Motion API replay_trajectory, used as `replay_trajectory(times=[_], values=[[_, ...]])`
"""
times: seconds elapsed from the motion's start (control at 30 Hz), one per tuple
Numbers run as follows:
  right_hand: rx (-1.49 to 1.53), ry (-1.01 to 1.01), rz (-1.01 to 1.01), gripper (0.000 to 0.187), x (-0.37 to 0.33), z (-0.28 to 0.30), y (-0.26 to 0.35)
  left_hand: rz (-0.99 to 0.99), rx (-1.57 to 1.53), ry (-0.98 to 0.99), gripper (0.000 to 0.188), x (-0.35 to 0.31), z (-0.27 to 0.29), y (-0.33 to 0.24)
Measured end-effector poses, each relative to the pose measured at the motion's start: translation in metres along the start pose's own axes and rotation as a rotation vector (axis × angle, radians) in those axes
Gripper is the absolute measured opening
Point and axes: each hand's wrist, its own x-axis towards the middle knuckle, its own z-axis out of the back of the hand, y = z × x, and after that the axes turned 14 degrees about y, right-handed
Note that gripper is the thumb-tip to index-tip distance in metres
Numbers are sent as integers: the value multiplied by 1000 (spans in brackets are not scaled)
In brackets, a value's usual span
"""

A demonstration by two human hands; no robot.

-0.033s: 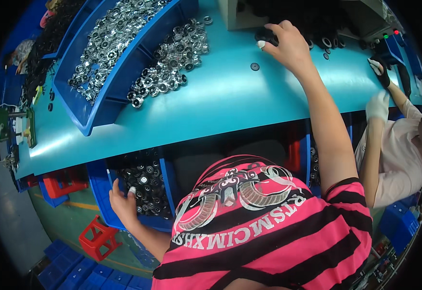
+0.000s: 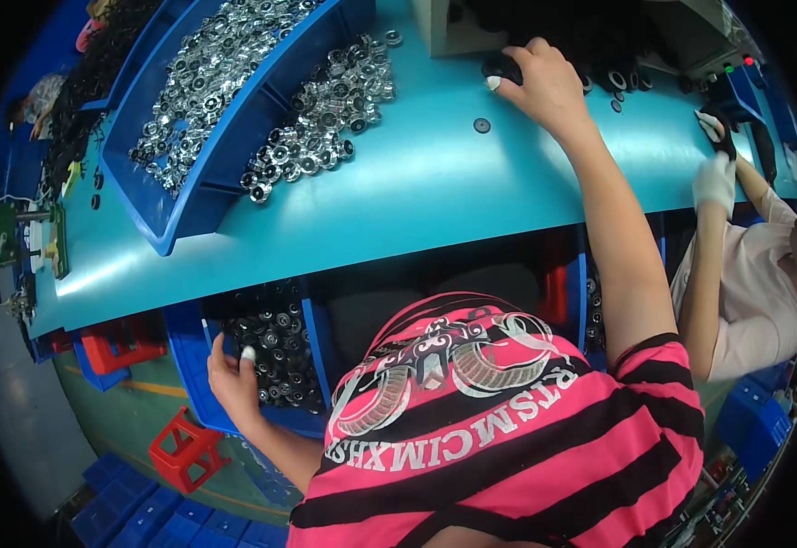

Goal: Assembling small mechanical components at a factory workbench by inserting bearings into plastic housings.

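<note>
My right hand [image 2: 549, 87] reaches over the far side of the turquoise table, its thumb and fingers bent round a black round part [image 2: 501, 68]. The fingers partly cover that part, so its exact kind does not show. Just below, a small dark disc [image 2: 481, 126] lies flat on the tabletop. At the lower left, my left hand [image 2: 234, 384] is at the blue bin [image 2: 188, 370] under the table edge. Its thumb and fingers are apart, with nothing seen between them. Beside it, the bin holds many small black wheels [image 2: 279, 342]. Both thumbs have white wraps.
A long blue tray [image 2: 220, 173] of silvery wheels stands at the left, with a loose heap of silvery wheels [image 2: 325, 114] along it. Black rings [image 2: 617, 80] lie at the back right. A co-worker's gloved hand [image 2: 714, 183] is at the right. A red stool [image 2: 188, 452] stands on the floor.
My right fingers have shifted slightly about the black round part. My left hand has tilted a little, its thumb higher. The co-worker's gloved hand has moved up toward their other hand.
</note>
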Motion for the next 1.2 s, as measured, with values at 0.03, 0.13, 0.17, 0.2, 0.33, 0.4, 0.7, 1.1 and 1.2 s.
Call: replay_trajectory(times=[0.03,0.13,0.17,0.2,0.33,0.4,0.7,1.1,1.2], values=[[-125,49,-31,41,5,-2,-1,-34,-182,15,49,2,3,-27],[-94,36,33,45,6,-2,4,-247,-518,37,43,7,6,-108],[-58,-10,79,45,4,-2,9,-334,-634,80,41,7,1,-135],[98,-11,136,45,-2,3,19,-420,-734,147,39,11,-1,-163],[650,27,377,43,-53,36,93,-688,-1014,453,36,27,-30,-235],[771,60,430,43,-75,40,120,-722,-1340,642,48,36,-36,-266],[1101,385,474,41,-89,27,150,-537,-1980,872,54,47,-57,-276],[466,189,572,39,-27,-30,173,-663,-2080,860,44,51,-51,-248],[453,158,574,38,-24,-35,171,-673,-2103,859,42,55,-56,-242]])
